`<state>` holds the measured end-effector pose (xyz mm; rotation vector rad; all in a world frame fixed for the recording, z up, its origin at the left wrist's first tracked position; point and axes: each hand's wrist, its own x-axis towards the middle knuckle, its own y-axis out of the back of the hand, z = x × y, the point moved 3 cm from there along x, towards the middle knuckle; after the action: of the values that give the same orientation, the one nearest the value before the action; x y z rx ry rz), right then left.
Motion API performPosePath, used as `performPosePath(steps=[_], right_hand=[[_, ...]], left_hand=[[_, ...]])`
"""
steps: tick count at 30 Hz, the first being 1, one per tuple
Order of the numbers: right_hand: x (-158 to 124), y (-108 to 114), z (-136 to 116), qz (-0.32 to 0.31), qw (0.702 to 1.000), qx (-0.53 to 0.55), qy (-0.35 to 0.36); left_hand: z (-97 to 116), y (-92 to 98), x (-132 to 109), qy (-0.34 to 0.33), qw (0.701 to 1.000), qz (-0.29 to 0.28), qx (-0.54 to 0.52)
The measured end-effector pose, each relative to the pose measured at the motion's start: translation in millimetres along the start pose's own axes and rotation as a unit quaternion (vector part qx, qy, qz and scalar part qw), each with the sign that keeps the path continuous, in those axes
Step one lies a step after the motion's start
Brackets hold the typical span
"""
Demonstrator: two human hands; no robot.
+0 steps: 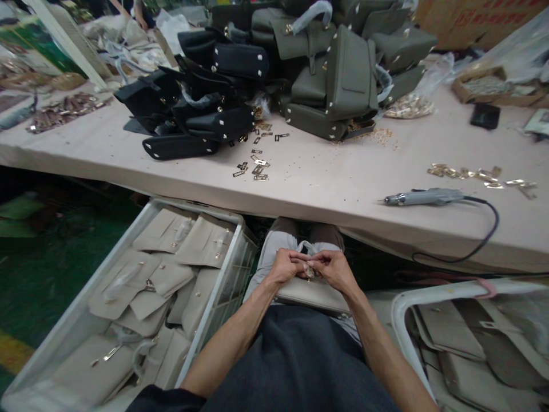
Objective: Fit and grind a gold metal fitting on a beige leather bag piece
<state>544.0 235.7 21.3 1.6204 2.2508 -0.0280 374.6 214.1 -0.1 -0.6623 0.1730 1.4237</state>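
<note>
A beige handbag (311, 294) lies on my lap below the table edge. My left hand (286, 266) and my right hand (332, 270) meet over its top, fingers pinched together around a small gold metal fitting (309, 272) on the bag. A clear plastic-wrapped handle (307, 246) shows just beyond my fingers. Which hand bears the fitting's weight I cannot tell.
A white crate (214, 312) of beige bags stands at my left, another crate (412, 297) at my right. On the table (326, 183) lie an electric screwdriver (424, 197) with cord, loose gold plates (255, 166), black bags (193, 109) and olive bags (343, 74).
</note>
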Motion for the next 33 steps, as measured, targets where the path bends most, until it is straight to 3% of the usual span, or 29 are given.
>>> performPosePath(steps=[12, 20, 26, 33], right_hand=[[-2.2, -3.4, 9.9, 0.019, 1.000, -0.001, -0.015], [-22.6, -6.5, 4.6, -0.016, 0.995, 0.091, -0.041], [-25.1, -9.9, 15.2, 0.010, 0.993, 0.105, -0.050], [-31.1, -19.6, 29.6, 0.046, 0.995, 0.058, -0.062]], left_hand=[[-9.6, -2.6, 2.3, 0.020, 0.997, 0.046, -0.064], [-8.3, -4.7, -2.4, 0.018, 0.996, 0.069, -0.057], [-8.7, -7.1, -2.6, 0.014, 0.997, 0.070, -0.041], [-12.9, -8.2, -5.3, 0.008, 0.993, 0.115, -0.004]])
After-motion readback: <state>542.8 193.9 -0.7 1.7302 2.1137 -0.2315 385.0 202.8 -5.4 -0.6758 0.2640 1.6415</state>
